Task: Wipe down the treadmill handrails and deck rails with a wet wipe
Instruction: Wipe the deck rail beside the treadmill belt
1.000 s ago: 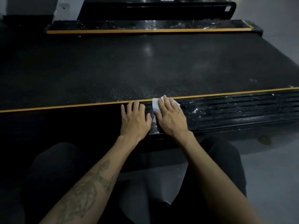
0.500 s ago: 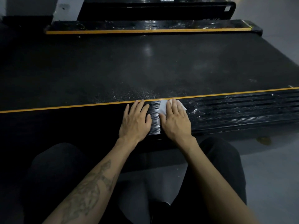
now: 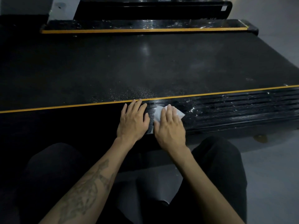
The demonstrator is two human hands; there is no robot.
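A: What's nearest?

B: Both hands on the ribbed black near deck rail [image 3: 234, 109]. The left hand [image 3: 133, 120] lies flat, fingers straight, holding nothing. The right hand [image 3: 169, 126] presses a crumpled white wet wipe [image 3: 159, 113] under straight fingers.

A: And beyond?

B: A thin yellow stripe [image 3: 64, 106], the dark treadmill belt [image 3: 145, 65], then the glossy far deck rail [image 3: 161, 24].

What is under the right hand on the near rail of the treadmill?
A white wipe lies under the right hand, flat on the ribbed near rail. Its corners show on both sides of the fingers. The middle of the wipe and the rail below it are covered by the hand.
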